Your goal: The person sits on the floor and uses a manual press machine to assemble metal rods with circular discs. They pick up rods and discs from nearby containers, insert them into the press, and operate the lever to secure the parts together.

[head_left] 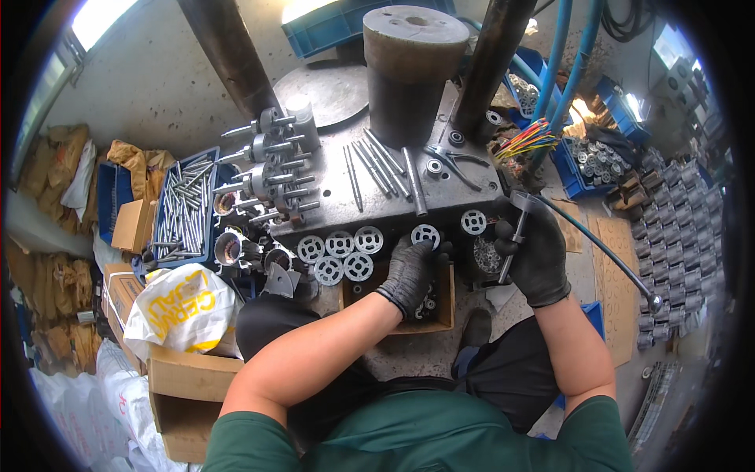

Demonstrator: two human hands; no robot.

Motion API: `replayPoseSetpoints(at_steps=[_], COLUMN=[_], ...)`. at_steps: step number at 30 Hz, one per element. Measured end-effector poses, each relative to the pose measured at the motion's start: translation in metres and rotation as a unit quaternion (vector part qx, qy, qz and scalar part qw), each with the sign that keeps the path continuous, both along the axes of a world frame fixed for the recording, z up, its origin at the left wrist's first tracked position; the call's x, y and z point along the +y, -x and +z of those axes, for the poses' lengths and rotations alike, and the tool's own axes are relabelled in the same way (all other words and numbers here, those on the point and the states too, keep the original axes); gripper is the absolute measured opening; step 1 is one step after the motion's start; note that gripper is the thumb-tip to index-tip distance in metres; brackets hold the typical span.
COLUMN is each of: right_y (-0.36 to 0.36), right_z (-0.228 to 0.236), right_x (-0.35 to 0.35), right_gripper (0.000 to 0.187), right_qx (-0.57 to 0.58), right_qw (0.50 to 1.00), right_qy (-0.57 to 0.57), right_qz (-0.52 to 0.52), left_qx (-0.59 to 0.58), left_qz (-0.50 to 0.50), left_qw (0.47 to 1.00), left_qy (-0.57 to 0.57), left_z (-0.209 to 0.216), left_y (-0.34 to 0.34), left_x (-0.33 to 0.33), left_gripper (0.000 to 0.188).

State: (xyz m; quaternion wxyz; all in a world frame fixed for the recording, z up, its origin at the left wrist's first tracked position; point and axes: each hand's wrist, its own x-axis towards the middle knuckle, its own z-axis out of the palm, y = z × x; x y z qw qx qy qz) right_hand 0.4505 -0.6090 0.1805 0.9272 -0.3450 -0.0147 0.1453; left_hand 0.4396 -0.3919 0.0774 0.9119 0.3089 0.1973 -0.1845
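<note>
My left hand (409, 274), in a grey knit glove, is closed on a round slotted metal end cap (425, 235) at the front edge of the steel press bed (314, 206). My right hand (544, 256), in a dark glove, grips a metal shaft (515, 242) with a round end cap (525, 201) near its upper end. Another slotted end cap (473, 222) sits at the bed's edge between my hands. Left of my left hand, several more end caps (340, 244) lie in two rows. Below that hand stands an open cardboard box (446, 303) with small metal parts inside.
A thick steel cylinder (405, 86) rises behind loose shafts (381, 165) and pliers (454, 165). Assembled shafts with end caps (263, 177) stand at the bed's left, beside a blue crate of shafts (187, 208). Stacked metal housings (678, 236) fill the right side.
</note>
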Motion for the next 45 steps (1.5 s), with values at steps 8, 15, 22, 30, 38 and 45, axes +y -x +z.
replayPoseSetpoints(at_steps=[8, 15, 22, 30, 38, 45], right_y=[0.01, 0.014, 0.015, -0.009, -0.048, -0.124], right_z=[0.006, -0.004, -0.014, 0.022, 0.075, 0.149], right_x=[0.03, 0.057, 0.088, 0.071, 0.067, 0.086], right_gripper=[0.061, 0.053, 0.063, 0.063, 0.059, 0.049], right_qx=[-0.019, -0.02, -0.074, -0.136, -0.235, -0.392], right_qw=[0.995, 0.983, 0.966, 0.94, 0.872, 0.698], right_qy=[0.098, 0.171, 0.226, 0.23, 0.389, 0.557], right_qz=[-0.021, -0.061, -0.097, -0.213, -0.181, -0.221], left_qx=[0.062, 0.021, -0.164, -0.013, -0.051, -0.053], left_qz=[0.01, -0.17, -0.24, -0.192, -0.175, -0.137], left_qw=[0.997, 0.985, 0.937, 0.98, 0.98, 0.984], left_qy=[0.048, -0.022, -0.192, -0.051, -0.082, -0.103], left_z=[-0.033, 0.012, 0.024, 0.002, 0.017, 0.031], left_y=[-0.019, 0.038, 0.05, 0.043, 0.023, -0.004], left_x=[0.001, -0.012, -0.006, 0.003, 0.011, 0.019], left_gripper=[0.035, 0.059, 0.046, 0.025, 0.024, 0.027])
